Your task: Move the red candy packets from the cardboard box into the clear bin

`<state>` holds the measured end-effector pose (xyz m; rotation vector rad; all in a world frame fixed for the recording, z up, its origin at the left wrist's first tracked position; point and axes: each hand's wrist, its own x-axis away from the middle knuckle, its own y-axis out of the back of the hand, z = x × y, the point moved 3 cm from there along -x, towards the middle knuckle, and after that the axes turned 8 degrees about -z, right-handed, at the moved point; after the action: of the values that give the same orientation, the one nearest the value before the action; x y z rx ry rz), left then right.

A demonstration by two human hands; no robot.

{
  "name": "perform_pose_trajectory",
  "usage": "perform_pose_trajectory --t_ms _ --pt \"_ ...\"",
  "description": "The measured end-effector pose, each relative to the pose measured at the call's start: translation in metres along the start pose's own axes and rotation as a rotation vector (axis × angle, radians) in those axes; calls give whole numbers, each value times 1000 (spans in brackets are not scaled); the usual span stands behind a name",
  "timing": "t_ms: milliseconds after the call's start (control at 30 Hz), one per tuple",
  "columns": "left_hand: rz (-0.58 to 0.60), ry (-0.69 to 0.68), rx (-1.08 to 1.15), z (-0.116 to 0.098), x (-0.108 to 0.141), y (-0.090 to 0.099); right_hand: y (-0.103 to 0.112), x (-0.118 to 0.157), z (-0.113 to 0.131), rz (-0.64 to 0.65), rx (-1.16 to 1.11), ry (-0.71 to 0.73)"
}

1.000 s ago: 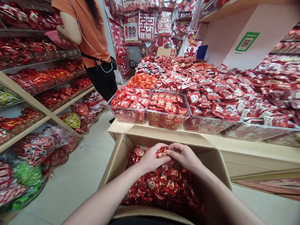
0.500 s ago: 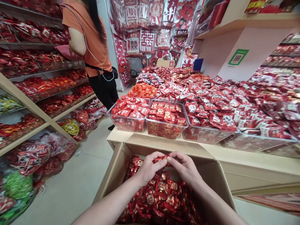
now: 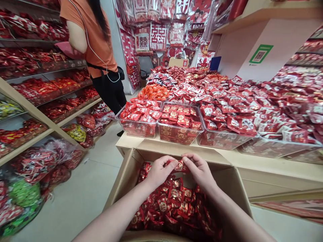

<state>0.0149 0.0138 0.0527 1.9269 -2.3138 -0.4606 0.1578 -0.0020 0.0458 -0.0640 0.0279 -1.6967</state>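
Here, a red-and-gold wrapped packet sits just below the centre of the frame, pinched between the fingertips of the left hand and right hand. Beneath them, similar packets lie in an open cardboard box, lower centre. Beyond its far edge, clear tubs of red packets line a counter; upper left, a person in orange stands beside shelves.

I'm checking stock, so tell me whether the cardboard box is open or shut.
Open: red wrapped packets show inside the cardboard box.
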Motion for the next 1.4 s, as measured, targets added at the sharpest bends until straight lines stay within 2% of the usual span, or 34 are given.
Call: perform_pose_trajectory --t_ms 200,433,533,633,733,833,1100,1267,1400 --pt "-47 -99 -73 -6 1 -1 4 0 4 -36 110 106" --pt "-170 -90 45 -12 1 -8 -4 3 6 -117 -226 -70" --pt "-179 -48 88 -8 0 -7 -7 4 8 -100 -218 -122" --pt "-197 -36 97 -1 0 -4 -10 5 8 -24 -196 -142" --pt "-105 21 147 3 0 -4 -11 6 6 41 -153 -116" --pt "17 131 259 4 2 -8 -9 5 5 44 -141 -82" --pt "-68 259 412 -1 4 -12 -10 5 6 11 -245 -125" --pt "36 269 442 1 4 -14 0 -1 1 -93 -281 -176" --pt "36 263 375 1 4 -11 5 -3 -1 -142 -245 -170"
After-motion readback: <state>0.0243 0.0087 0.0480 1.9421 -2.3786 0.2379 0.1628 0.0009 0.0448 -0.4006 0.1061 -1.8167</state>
